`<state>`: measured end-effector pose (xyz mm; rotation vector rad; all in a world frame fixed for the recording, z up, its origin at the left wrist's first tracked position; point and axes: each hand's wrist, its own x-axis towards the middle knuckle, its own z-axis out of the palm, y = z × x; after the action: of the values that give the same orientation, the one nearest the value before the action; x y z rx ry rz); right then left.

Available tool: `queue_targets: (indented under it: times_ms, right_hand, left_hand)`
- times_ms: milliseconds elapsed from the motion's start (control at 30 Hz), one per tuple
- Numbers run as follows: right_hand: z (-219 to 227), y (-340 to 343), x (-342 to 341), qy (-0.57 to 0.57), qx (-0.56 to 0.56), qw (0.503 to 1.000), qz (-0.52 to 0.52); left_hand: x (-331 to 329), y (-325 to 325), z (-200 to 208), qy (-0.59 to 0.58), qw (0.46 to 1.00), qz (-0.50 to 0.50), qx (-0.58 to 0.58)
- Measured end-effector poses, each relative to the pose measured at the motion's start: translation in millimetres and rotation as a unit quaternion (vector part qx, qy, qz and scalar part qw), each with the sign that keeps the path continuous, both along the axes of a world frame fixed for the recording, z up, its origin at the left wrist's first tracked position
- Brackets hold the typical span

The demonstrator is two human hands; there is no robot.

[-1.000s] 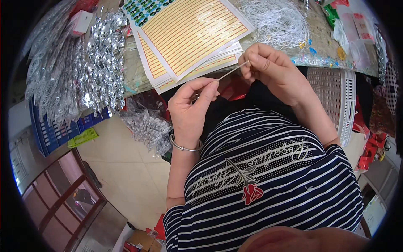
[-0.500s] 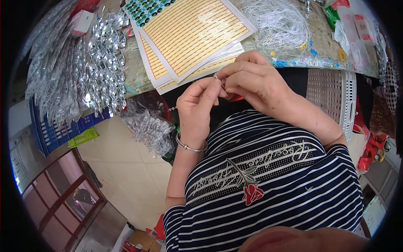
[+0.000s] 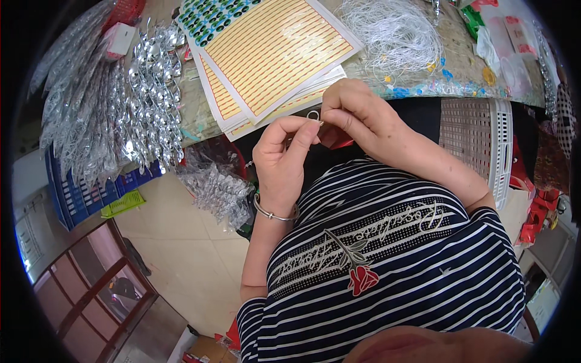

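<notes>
Loop (image 3: 313,111) by paint-flecked table (image 3: 463,60), tiled floor (image 3: 181,260)

ok so the white cord loop (image 3: 313,114) is super tiny, and the rest of it disappears into the left fingers (image 3: 301,140). Can't tell if the right fingers (image 3: 348,123) pinch any. Top edge chops off the sticker sheet (image 3: 284,51) and string pile (image 3: 393,36). White basket (image 3: 502,142)'s partly behind the right forearm (image 3: 442,160).

Your navy-and-white striped shirt (image 3: 399,266) carries pale, looping script (image 3: 390,231) across the chest, upside down in this view; other print around you is too small to read.
</notes>
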<state>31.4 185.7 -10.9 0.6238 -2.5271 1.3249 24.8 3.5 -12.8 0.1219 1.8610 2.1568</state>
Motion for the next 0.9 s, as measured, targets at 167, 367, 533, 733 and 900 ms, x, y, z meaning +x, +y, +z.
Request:
queue_targets:
  times_ms: [167,367,533,733,900]
  right_hand:
    - [11,-5,0,-0.409,-0.288,0.866,0.021]
    - [7,-5,-6,-0.302,-0.25,0.92,0.024]
    - [6,-5,-9,-0.321,-0.263,0.909,0.021]
    - [18,0,-7,-0.274,-0.238,0.931,-0.038]
    - [19,-3,-1,-0.027,-0.062,0.998,0.009]
  left_hand:
    - [1,1,0,0.001,1.0,-0.019,0.003]
    - [-2,1,-1,-0.055,0.997,-0.039,0.046]
    - [-3,0,1,-0.08,0.995,-0.039,0.048]
    - [-2,1,1,-0.054,0.998,0.002,0.04]
    - [-1,-1,0,-0.003,1.0,0.009,0.004]
